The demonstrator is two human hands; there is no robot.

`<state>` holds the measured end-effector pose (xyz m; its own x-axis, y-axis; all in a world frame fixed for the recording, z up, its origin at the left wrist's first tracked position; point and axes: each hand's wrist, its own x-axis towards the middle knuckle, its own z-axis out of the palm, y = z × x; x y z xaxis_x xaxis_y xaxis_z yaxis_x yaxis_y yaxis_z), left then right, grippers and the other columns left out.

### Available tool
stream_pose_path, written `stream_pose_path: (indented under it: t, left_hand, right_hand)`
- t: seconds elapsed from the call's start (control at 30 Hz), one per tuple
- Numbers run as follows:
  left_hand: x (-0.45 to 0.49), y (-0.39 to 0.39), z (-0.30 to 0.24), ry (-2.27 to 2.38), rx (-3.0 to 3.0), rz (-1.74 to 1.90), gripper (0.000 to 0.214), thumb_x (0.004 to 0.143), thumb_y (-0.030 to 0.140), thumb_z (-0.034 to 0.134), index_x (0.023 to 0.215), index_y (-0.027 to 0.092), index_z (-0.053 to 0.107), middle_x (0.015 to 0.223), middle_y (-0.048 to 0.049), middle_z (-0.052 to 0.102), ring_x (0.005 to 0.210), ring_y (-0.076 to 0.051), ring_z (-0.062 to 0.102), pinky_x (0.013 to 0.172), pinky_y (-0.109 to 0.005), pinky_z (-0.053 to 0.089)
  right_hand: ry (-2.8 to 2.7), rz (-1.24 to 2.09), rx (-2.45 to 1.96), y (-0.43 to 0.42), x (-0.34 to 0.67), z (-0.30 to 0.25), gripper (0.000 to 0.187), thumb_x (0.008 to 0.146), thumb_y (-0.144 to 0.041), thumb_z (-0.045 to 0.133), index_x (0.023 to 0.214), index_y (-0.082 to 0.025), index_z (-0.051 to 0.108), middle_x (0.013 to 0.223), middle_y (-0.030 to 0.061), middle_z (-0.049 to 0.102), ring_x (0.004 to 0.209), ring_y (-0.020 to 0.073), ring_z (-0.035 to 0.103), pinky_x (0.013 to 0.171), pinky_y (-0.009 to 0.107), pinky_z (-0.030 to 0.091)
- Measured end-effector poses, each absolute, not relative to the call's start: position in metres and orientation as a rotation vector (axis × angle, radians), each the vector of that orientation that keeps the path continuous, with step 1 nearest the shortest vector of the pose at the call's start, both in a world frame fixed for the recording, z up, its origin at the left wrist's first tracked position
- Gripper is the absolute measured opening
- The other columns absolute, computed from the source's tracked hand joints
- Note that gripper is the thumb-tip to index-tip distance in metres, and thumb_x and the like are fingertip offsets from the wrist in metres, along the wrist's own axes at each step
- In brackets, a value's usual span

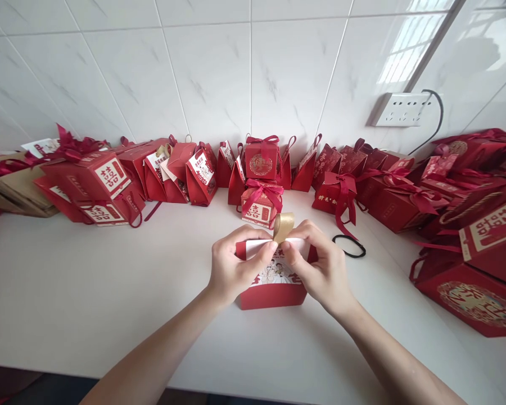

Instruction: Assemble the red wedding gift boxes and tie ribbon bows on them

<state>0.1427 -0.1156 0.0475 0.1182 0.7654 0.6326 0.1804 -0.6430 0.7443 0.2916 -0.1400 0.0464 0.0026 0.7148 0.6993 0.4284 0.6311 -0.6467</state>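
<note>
Bare forearms (162, 340) are nearest, reaching in from both lower sides, and between their hands the red box (272, 299) seems to stand on the desk (130, 304). To do this step well, I think both thumbs should press the top edge with equal force, so the edge comes together straight and does not crease. At the gold ribbon loop (284, 226), which rises just between the thumbs, it would be better to hold the base centred and not crush the loop. About the pose: the left hand (231, 264) grips the top edge from its side, thumb in front over the white label (274, 274), fingers mostly hidden behind. The right hand (326, 270) grips in mirror manner, its thumb just below the ribbon's base. Beyond the right hand, a black band (349, 247) lies apart.
</note>
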Motion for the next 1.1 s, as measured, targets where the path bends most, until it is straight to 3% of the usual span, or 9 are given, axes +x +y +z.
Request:
stream_pose_path:
  t: [0.13, 0.2, 0.3, 0.37, 0.47, 0.57, 0.7, 0.87, 1.1]
  left_hand:
    - [0.143, -0.117, 0.048, 0.938, 1.864, 1.500, 0.008, 0.076, 0.024, 0.063, 0.073, 0.017, 0.064, 0.068, 0.0007, 0.066, 0.061, -0.012, 0.060, 0.059, -0.021, 0.049]
    - [0.143, -0.118, 0.048, 0.921, 1.847, 1.481, 0.009, 0.077, 0.025, 0.063, 0.074, 0.018, 0.064, 0.069, 0.0004, 0.066, 0.063, -0.012, 0.061, 0.060, -0.022, 0.049]
    - [0.142, -0.116, 0.045, 0.916, 1.787, 1.482, 0.012, 0.078, 0.029, 0.064, 0.073, 0.018, 0.063, 0.069, 0.0002, 0.066, 0.064, -0.013, 0.061, 0.059, -0.022, 0.048]
    - [0.140, -0.111, 0.042, 0.942, 1.674, 1.500, 0.016, 0.078, 0.033, 0.066, 0.074, 0.018, 0.063, 0.066, 0.0008, 0.064, 0.062, -0.013, 0.060, 0.057, -0.021, 0.047]
    - [0.134, -0.098, 0.037, 0.980, 1.410, 1.590, 0.026, 0.080, 0.044, 0.061, 0.083, 0.019, 0.063, 0.073, -0.0009, 0.066, 0.066, -0.014, 0.061, 0.057, -0.023, 0.047]
    - [0.129, -0.086, 0.034, 0.878, 1.205, 1.581, 0.041, 0.082, 0.052, 0.052, 0.109, 0.022, 0.058, 0.108, -0.0066, 0.066, 0.089, -0.021, 0.064, 0.068, -0.028, 0.051]
    - [0.127, -0.086, 0.033, 0.697, 1.299, 1.425, 0.053, 0.083, 0.055, 0.047, 0.128, 0.026, 0.049, 0.146, -0.0063, 0.040, 0.124, -0.029, 0.048, 0.091, -0.037, 0.048]
    - [0.131, -0.095, 0.030, 0.456, 1.746, 1.379, 0.059, 0.079, 0.043, 0.062, 0.132, 0.025, 0.045, 0.151, -0.0076, 0.030, 0.135, -0.030, 0.034, 0.106, -0.039, 0.039]
    - [0.134, -0.097, 0.029, 0.611, 1.935, 1.506, 0.058, 0.078, 0.027, 0.067, 0.131, 0.025, 0.043, 0.137, -0.0119, 0.046, 0.125, -0.027, 0.047, 0.096, -0.038, 0.049]
  right_hand:
    - [-1.633, 0.309, -0.982, -0.143, 0.291, 0.043, 0.014, 0.089, -0.020, 0.049, 0.075, -0.020, 0.054, 0.069, -0.0012, 0.052, 0.056, 0.0095, 0.046, 0.049, 0.022, 0.036]
    - [-1.623, 0.330, -0.927, -0.143, 0.292, 0.038, 0.011, 0.089, -0.018, 0.044, 0.093, -0.022, 0.053, 0.074, 0.0000, 0.053, 0.059, 0.0114, 0.048, 0.051, 0.024, 0.039]
    - [-1.664, 0.467, -0.806, -0.139, 0.301, 0.031, 0.051, 0.085, -0.020, 0.047, 0.131, -0.024, 0.027, 0.092, 0.0049, 0.057, 0.075, 0.0172, 0.057, 0.059, 0.029, 0.047]
    - [-1.780, 0.657, -0.841, -0.134, 0.309, 0.029, 0.061, 0.082, -0.022, 0.053, 0.135, -0.023, 0.022, 0.101, 0.0075, 0.060, 0.083, 0.0200, 0.060, 0.066, 0.032, 0.050]
    - [-1.807, 0.980, -1.007, -0.127, 0.318, 0.031, 0.039, 0.082, -0.029, 0.060, 0.119, -0.021, 0.048, 0.105, 0.0074, 0.065, 0.089, 0.0220, 0.063, 0.075, 0.035, 0.051]
    - [-1.410, 1.222, -1.062, -0.121, 0.314, 0.030, 0.035, 0.082, -0.041, 0.062, 0.108, -0.019, 0.057, 0.111, 0.0078, 0.065, 0.095, 0.0238, 0.064, 0.080, 0.035, 0.052]
    - [-0.784, 1.555, -1.021, -0.115, 0.303, 0.021, 0.037, 0.081, -0.046, 0.061, 0.105, -0.017, 0.061, 0.099, 0.0083, 0.070, 0.083, 0.0221, 0.067, 0.068, 0.030, 0.053]
    - [-0.486, 1.713, -0.766, -0.115, 0.299, 0.017, 0.018, 0.076, -0.035, 0.066, 0.083, -0.019, 0.063, 0.067, -0.0020, 0.066, 0.055, 0.0111, 0.059, 0.050, 0.020, 0.047]
    - [-0.526, 1.760, -0.723, -0.120, 0.296, 0.021, 0.019, 0.076, -0.035, 0.066, 0.086, -0.019, 0.065, 0.073, -0.0012, 0.067, 0.063, 0.0119, 0.062, 0.056, 0.021, 0.049]
